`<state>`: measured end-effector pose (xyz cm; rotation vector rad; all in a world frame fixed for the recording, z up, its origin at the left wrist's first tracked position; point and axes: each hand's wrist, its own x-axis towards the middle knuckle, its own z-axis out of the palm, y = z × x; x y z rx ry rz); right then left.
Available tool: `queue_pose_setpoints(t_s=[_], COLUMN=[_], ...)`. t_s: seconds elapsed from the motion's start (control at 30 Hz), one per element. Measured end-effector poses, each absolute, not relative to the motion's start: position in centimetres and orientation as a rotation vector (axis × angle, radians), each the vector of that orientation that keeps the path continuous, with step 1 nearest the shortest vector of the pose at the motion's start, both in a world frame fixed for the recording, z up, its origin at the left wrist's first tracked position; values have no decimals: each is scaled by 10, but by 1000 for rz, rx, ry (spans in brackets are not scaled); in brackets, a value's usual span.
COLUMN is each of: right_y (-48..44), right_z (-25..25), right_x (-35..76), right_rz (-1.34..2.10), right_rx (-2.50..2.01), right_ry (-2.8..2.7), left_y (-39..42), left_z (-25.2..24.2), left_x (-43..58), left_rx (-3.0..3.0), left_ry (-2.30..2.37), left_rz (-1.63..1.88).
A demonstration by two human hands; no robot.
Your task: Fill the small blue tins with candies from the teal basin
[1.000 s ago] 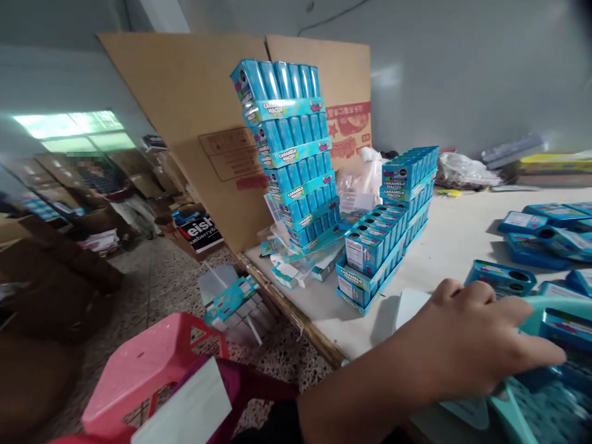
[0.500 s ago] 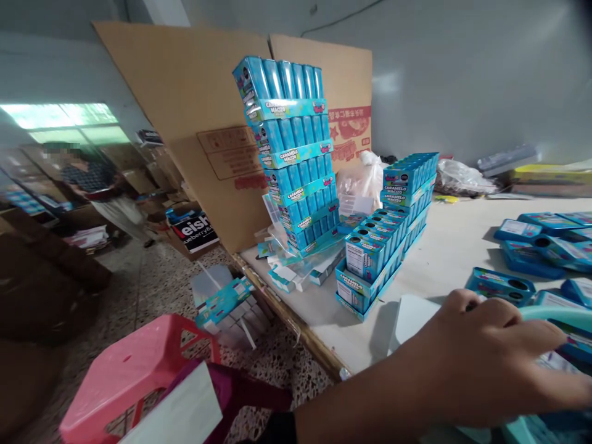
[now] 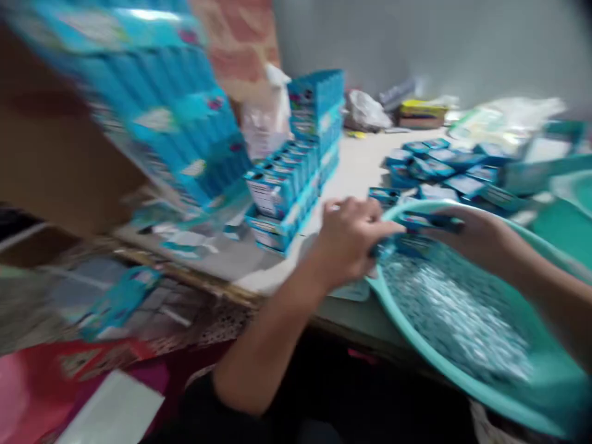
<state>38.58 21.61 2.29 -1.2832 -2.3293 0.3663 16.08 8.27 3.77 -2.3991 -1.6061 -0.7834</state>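
Over the rim of a turquoise basin (image 3: 402, 327), my two hands are close together. My right hand (image 3: 472, 231) is closed on a small blue candy box (image 3: 432, 222), with its fingers partly hidden and blurred. My left hand (image 3: 349, 237) is at the basin's left rim, fingers curled, index finger stretched toward that box. A dark blue box part (image 3: 377, 248) shows between its thumb and fingers; whether it is a separate box cannot be made out. Many small shiny wrapped pieces (image 3: 462, 314) lie in the basin.
Loose blue boxes (image 3: 444, 169) are heaped behind the basin. Filled display trays (image 3: 277, 197) stand at centre, beside a tall leaning-looking stack (image 3: 185, 123). Plastic bags (image 3: 365, 111) lie by the wall. A pink stool (image 3: 28, 388) stands at lower left, below the table edge (image 3: 231, 290).
The view has swung right and down, bringing the basin and my right hand into sight. My left hand, earlier reaching over the loose boxes, is now curled at the basin's rim.
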Motion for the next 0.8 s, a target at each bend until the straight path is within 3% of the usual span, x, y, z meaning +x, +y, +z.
queue_pose_setpoints(t_s=[0.2, 0.47, 0.8], right_y=[224, 222, 222], right_z=[24, 27, 19], right_x=[392, 397, 402], right_rz=[374, 396, 365], right_rx=[-1512, -1558, -1553], right_ry=[-2330, -2213, -2204], left_y=[114, 119, 118], left_z=[10, -26, -34], left_x=[124, 100, 93], left_rx=[-2405, -2230, -2337], left_ry=[-1846, -2243, -2153], left_rz=[-1571, -1655, -1839])
